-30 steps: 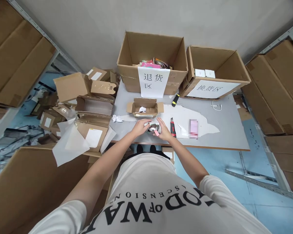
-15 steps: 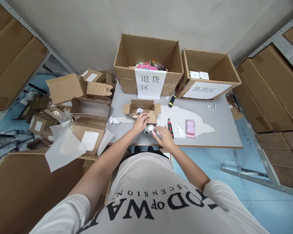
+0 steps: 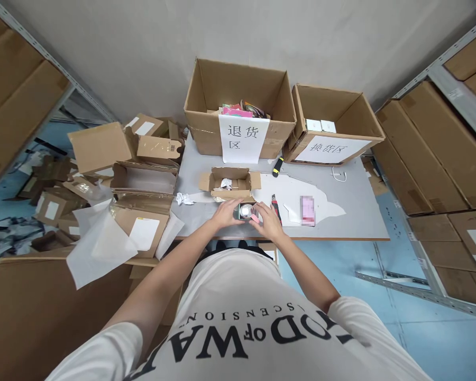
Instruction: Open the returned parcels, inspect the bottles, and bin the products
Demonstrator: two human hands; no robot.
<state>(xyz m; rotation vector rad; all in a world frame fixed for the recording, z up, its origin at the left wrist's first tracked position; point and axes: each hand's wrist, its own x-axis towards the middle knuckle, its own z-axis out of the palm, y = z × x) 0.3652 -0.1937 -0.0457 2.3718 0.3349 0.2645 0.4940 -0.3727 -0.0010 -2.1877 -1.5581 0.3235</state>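
Note:
Between my hands, near the table's front edge, is a small dark box with a round whitish object (image 3: 246,211) showing at its top. My left hand (image 3: 227,213) is closed against its left side. My right hand (image 3: 268,221) grips the right side, with a small pink piece (image 3: 255,218) by its fingertips; whether that is paper or a tab I cannot tell. Just beyond stands an open brown carton (image 3: 240,182) with flaps spread and crumpled white paper (image 3: 226,183) inside. A red and black utility knife (image 3: 276,207) lies beside my right hand.
A yellow and black cutter (image 3: 278,166), a pink card (image 3: 307,210) and a white cable loop (image 3: 339,174) lie on the grey table (image 3: 357,211). Two large labelled cartons (image 3: 206,132) (image 3: 337,151) stand behind. Opened boxes (image 3: 99,145) pile up at left; shelving (image 3: 432,159) borders the right.
My left hand has come off the brown carton's near flap and down to the small box's left side. My right hand stays at the small box. The view has shifted slightly.

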